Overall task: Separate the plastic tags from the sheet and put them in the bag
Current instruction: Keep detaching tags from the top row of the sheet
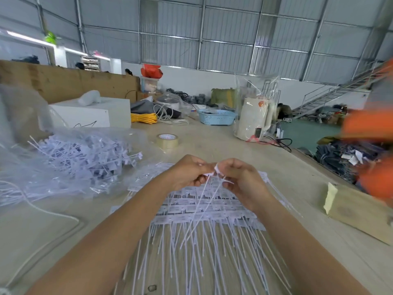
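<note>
Sheets of white plastic tags (pixel 204 211) lie stacked on the table in front of me, their long thin tails pointing toward me. Above the stack, my left hand (pixel 187 173) and my right hand (pixel 240 179) are close together, each pinching the head end of white tags (pixel 212 173). Two thin tails (pixel 197 209) hang from the hands down over the stack. A clear plastic bag (pixel 70 160) full of loose white tags lies open on the table to the left.
A roll of tape (pixel 167 140) sits beyond the hands. A wooden block (pixel 357 211) lies at the right table edge. A person in orange (pixel 374 154) is at the right. A blue basket (pixel 217 117), a wrapped kettle (pixel 254 118) and a white box (pixel 91 113) stand further back.
</note>
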